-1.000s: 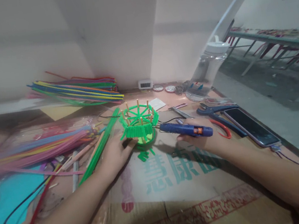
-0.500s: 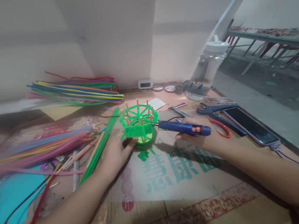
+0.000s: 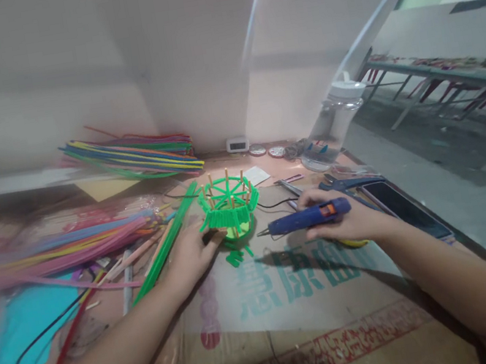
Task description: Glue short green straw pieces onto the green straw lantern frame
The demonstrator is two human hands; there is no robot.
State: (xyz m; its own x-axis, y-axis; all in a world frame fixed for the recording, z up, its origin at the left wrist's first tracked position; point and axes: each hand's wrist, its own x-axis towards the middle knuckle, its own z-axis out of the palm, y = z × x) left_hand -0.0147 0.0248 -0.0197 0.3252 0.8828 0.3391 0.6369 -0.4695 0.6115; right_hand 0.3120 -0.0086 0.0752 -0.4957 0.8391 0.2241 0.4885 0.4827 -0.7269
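A round green frame (image 3: 232, 216) with upright wooden sticks stands on the printed cardboard, strips of green pipe cleaner set side by side along its front. My left hand (image 3: 196, 249) is closed on the frame's lower left side, its fingertips partly hidden. In my right hand (image 3: 336, 222) lies a blue glue gun (image 3: 307, 217), fingers wrapped round its body. The gun's metal tip points left and is apart from the frame. Several short green pieces (image 3: 236, 258) lie on the cardboard just below the frame.
Long green pipe cleaners (image 3: 165, 245) lie left of the frame, beside pink and blue bundles (image 3: 108, 239). A multicoloured bundle (image 3: 136, 156) sits at the back. Pliers (image 3: 350, 181), a phone (image 3: 408, 209) and a clear plastic bottle (image 3: 331, 124) are on the right.
My right hand has drawn the glue gun back and down, so its tip has left the frame's right side. The left hand stays at the frame. The camera view has shifted slightly.
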